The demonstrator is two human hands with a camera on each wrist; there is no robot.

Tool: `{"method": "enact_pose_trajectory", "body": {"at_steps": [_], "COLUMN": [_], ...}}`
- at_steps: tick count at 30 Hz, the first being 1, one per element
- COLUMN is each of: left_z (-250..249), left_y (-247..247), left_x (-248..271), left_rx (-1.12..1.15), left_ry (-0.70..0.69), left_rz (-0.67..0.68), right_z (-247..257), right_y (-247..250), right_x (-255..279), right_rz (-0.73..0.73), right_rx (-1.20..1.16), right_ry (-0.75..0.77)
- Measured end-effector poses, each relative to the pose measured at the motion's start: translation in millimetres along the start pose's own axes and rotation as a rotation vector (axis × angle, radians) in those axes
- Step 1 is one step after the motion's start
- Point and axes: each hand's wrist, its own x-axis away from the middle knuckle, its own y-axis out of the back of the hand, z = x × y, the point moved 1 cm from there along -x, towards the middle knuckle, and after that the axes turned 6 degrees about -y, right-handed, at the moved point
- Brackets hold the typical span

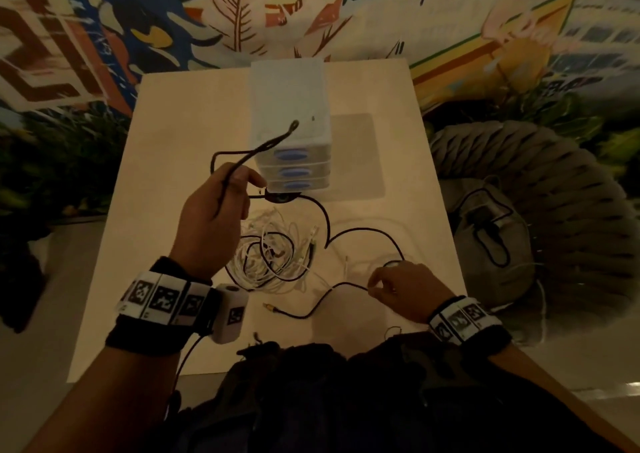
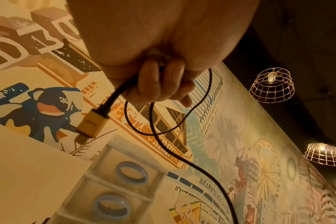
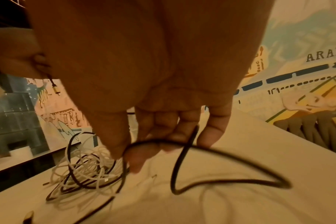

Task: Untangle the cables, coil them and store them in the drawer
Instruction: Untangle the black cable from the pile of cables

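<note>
My left hand [image 1: 239, 193] is raised above the white table [image 1: 180, 161] and grips a black cable [image 1: 327, 224] near its end. In the left wrist view the fingers [image 2: 153, 81] curl round that cable, and its yellow plug [image 2: 92, 122] hangs free. My right hand [image 1: 379, 284] rests low at the front right and pinches a black cable [image 3: 182, 159] between its fingertips [image 3: 136, 160]. A tangle of white and black cables [image 1: 273, 258] lies between the hands. The clear three-drawer unit [image 1: 291, 130], with blue handles, stands behind with all drawers closed.
A loose black lead with a gold jack plug [image 1: 266, 306] lies near the table's front edge. A grey woven chair [image 1: 554, 189] holding a bag stands right of the table. A painted wall runs behind. Wire lamps [image 2: 271, 84] hang overhead.
</note>
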Motion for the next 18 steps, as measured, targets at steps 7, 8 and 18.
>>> {"method": "enact_pose_trajectory", "body": {"at_steps": [7,8,18], "left_z": [10,13,22], "left_y": [13,17,45], "left_x": [19,23,27], "left_rx": [0.0,0.002,0.063], "left_ry": [-0.052,-0.053,-0.13], "left_rz": [0.17,0.184,0.227], "right_z": [31,37,120], "right_y": [63,73,156], "right_x": [3,5,55], "right_rz": [-0.369,-0.42,-0.869], "right_rx": [-0.138,-0.172,-0.236], "right_ry": [0.017,0.024,0.16]}}
